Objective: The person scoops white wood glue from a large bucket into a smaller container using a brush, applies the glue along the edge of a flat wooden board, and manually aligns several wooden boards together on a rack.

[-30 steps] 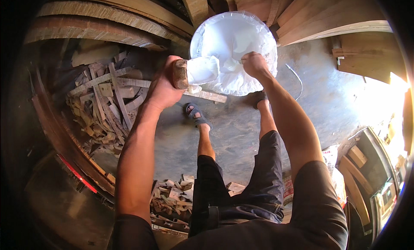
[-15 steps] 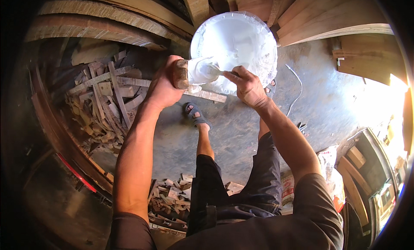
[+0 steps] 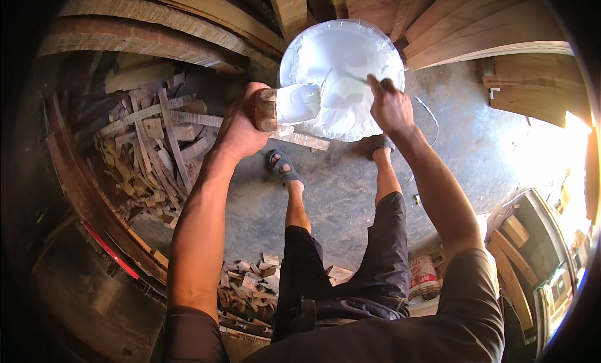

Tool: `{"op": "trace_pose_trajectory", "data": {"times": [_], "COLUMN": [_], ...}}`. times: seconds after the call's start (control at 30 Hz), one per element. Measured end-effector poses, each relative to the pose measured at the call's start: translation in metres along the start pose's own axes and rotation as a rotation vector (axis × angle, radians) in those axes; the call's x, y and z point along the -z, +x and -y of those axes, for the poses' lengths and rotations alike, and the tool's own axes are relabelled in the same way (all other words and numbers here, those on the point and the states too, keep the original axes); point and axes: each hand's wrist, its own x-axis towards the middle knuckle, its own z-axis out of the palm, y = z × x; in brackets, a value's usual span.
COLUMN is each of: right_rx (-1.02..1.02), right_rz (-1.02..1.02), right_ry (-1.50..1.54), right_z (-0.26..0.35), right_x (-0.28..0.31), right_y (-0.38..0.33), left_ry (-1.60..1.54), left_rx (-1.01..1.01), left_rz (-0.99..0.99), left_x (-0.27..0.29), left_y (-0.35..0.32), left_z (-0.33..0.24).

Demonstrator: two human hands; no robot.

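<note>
My left hand [image 3: 241, 126] is closed around a short wooden block [image 3: 266, 110], whose far end carries a broad, flat part thickly coated in white paste [image 3: 299, 104]. It is held beside the left rim of a round, white tub [image 3: 285, 75] lined with clear plastic. White paste [image 3: 338, 56] lies in the tub. My right hand [image 3: 393, 109] is closed on a slim spreading tool [image 3: 357, 79], held over the tub's right side. The tool's tip is blurred, so its exact kind is unclear.
Stacked wooden boards [image 3: 150, 42] line the far left; plywood panels [image 3: 488, 31] lean at the far right. Offcuts [image 3: 147, 153] are heaped on the left floor, with more wood scraps [image 3: 250, 281] near my legs. A white cord [image 3: 432, 116] lies right of the tub.
My right hand has moved right, drawing the slim tool away from the coated part and over the tub. My left hand has barely shifted. My right foot now shows below the tub.
</note>
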Motion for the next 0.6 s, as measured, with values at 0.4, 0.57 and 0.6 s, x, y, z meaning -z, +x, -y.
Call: {"op": "trace_pose_trajectory", "data": {"times": [0.4,0.57,0.6], "right_rx": [-0.494,-0.545,-0.560], "right_rz": [0.418,0.363,0.288], "right_ry": [0.754,1.174,1.183], "right_z": [-0.025,-0.008,0.009], "right_x": [-0.023,0.031,0.037], "right_y": [0.037,-0.018,-0.025], "left_ry": [-0.061,-0.039,-0.029], "left_rx": [0.087,0.042,0.030], "left_rz": [0.029,0.001,0.003], "left_x": [0.004,0.004,0.004], "left_y": [0.000,-0.004,-0.004], "left_z": [-0.012,-0.007,-0.009]}}
